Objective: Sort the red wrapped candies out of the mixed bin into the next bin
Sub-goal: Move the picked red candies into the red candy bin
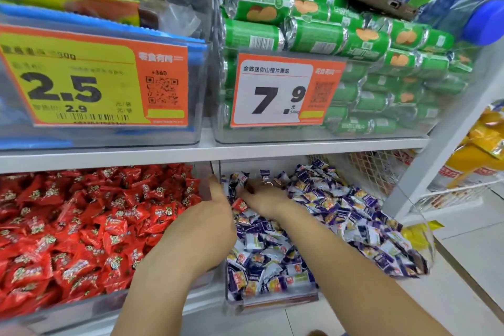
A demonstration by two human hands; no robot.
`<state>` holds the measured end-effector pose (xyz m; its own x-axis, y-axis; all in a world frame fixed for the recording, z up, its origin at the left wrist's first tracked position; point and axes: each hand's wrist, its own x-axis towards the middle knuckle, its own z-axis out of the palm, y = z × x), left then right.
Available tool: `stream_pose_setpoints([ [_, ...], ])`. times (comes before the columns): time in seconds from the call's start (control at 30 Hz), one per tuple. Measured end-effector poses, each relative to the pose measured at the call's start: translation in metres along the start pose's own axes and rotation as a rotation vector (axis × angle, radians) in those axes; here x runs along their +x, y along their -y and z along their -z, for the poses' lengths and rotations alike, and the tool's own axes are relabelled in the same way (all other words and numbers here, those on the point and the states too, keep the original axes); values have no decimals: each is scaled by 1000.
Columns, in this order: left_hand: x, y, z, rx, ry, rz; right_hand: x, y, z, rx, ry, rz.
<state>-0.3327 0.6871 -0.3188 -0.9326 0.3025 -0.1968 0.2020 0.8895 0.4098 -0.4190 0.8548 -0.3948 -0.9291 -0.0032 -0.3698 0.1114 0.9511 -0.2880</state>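
Nearest the camera, two bare forearms reach in over the front lip of the mixed bin [272,303], the clear tub of purple-and-white wrapped candies [327,215] on the lower shelf. The left hand [215,215] hangs over that bin's left wall, thumb raised, its other fingers turned away from view, so I cannot tell whether it holds anything. The right hand [268,199] lies deeper in the bin, knuckles up, fingers dug down among the wrappers toward the back; what they grip, if anything, is hidden.

One red wrapped candy [239,204] shows plainly in the mixed bin, lying on the purple pile between the two hands, just beside the left thumb side. No other red piece shows on the surface there, though more could lie buried.

Left of the mixed bin, across the shared wall, the next bin [109,300] is heaped with red candies [81,226].

Judged from this, sorting looks nearly done on the surface: at least that one red piece is still to be moved, and the pile beneath probably needs stirring.
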Motion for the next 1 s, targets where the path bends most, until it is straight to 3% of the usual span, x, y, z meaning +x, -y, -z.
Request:
stream_pose_setpoints([
  [0.17,0,-3,3,10,25,2,-9,16,-12,297,176,124],
  [0.37,-1,-4,3,-19,59,25,-73,-3,17,323,280,368],
  [0.5,-2,-1,4,-24,33,16,-107,-27,16,-36,79,461],
  [0.67,-1,0,2,-29,27,12,-134,-55,23,-146,-88,432],
  [0.73,-1,0,2,-21,32,16,-147,-66,28,-134,-111,391],
  [0.87,0,-2,3,7,26,33,-176,-93,39,137,-230,305],
  [1.0,1,-6,1,18,5,65,-192,-104,43,101,-427,300],
])
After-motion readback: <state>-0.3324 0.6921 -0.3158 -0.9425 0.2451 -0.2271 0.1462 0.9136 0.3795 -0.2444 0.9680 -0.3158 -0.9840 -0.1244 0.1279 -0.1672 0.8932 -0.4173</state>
